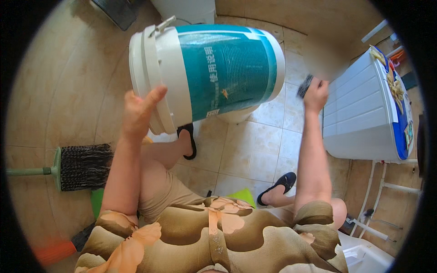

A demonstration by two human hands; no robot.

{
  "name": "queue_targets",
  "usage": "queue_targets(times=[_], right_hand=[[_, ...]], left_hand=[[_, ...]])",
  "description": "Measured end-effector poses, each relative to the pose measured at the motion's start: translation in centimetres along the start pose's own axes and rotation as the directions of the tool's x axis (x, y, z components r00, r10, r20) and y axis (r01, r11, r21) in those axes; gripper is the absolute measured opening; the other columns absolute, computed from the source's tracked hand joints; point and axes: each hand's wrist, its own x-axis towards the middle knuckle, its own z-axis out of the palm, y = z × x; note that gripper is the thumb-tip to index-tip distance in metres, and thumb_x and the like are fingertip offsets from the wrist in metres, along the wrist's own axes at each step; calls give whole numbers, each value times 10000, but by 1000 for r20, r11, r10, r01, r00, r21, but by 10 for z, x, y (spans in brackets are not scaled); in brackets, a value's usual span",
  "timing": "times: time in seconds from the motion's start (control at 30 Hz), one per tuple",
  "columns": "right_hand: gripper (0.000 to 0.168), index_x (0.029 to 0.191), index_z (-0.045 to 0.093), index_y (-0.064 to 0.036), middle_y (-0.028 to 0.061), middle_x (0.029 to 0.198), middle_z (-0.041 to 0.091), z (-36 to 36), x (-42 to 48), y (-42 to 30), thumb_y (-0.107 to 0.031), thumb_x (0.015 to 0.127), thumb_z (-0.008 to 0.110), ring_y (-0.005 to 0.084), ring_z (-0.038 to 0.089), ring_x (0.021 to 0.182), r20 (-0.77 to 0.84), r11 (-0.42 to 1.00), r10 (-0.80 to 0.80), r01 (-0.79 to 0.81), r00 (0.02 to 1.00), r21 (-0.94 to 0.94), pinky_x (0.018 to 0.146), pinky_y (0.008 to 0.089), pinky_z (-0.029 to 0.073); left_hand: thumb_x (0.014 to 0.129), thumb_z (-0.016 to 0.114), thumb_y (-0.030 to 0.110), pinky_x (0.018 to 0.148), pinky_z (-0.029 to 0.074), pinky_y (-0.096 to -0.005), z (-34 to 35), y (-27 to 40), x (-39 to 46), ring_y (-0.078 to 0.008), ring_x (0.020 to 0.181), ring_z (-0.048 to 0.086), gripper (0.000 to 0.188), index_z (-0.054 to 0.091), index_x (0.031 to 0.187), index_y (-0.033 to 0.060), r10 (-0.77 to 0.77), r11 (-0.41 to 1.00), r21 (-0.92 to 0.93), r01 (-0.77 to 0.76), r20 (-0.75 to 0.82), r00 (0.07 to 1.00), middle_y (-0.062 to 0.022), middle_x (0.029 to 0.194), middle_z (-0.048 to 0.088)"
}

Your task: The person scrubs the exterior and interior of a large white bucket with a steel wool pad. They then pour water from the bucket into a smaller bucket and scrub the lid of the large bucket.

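Note:
A white plastic bucket (169, 68) with a teal printed label (232, 68) is tipped on its side in front of me, its rim to the left. My left hand (140, 111) grips that rim, thumb on the outer wall; the fingers are partly hidden. The bucket's handle (164, 25) shows at the far side of the rim. To the right of the bucket, and apart from it, my right hand (316, 97) is closed around a dark grey scrubbing pad or brush (305, 86); blur hides which. Beneath the bucket shows part of a whitish round object (237, 116).
On the right stands a white ribbed washing machine (358, 102) with a blue top and cloths or gloves (395, 89) on it. White pipes (375, 184) run along the wall below it. A broom (83, 167) with black bristles is at the left. Tiled floor (239, 150) lies between my feet.

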Motion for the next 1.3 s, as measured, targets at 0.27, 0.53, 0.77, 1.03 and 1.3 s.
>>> queue_targets(times=[0.27, 0.53, 0.77, 1.03, 1.3], right_hand=[[208, 886, 592, -97, 145, 873, 597, 45, -26, -69, -286, 914, 512, 365, 576, 827, 65, 991, -108, 103, 992, 85, 690, 483, 456], [325, 946, 623, -57, 170, 857, 661, -16, -74, 71, -365, 912, 525, 323, 635, 797, 204, 933, 312, -258, 928, -252, 706, 396, 475], [209, 956, 613, -59, 149, 841, 641, 47, 75, -77, -240, 939, 510, 278, 613, 781, 64, 965, -250, 242, 966, 105, 715, 392, 483], [262, 938, 630, -67, 156, 980, 640, -19, -132, 62, -308, 886, 541, 338, 604, 949, 487, 894, 434, -295, 758, -338, 782, 438, 479], [259, 971, 634, -57, 141, 922, 665, 24, 94, -39, -274, 959, 492, 307, 633, 839, 16, 904, -424, 423, 905, 65, 739, 374, 488]], left_hand=[[825, 727, 269, 778, 522, -315, 9, -9, 15, -187, 905, 637, 443, 611, 1100, -59, -71, 997, -45, 69, -29, 997, -146, 1006, 656], [769, 766, 338, 860, 507, -341, -1, -12, 27, -219, 970, 625, 631, 526, 1204, -51, -106, 994, -14, 108, 88, 990, -160, 1063, 632], [809, 747, 323, 742, 499, -260, 5, -39, 26, -158, 841, 629, 429, 642, 1035, -26, -27, 992, 120, 23, 28, 999, -97, 936, 665], [829, 729, 301, 691, 510, -255, 5, -37, 37, -138, 793, 635, 370, 649, 996, -19, 54, 988, 149, -48, -36, 998, -89, 905, 672], [845, 710, 275, 690, 540, -292, 1, -34, 33, -169, 818, 655, 390, 627, 1068, -35, 50, 995, -88, -54, -40, 998, -123, 979, 667]])
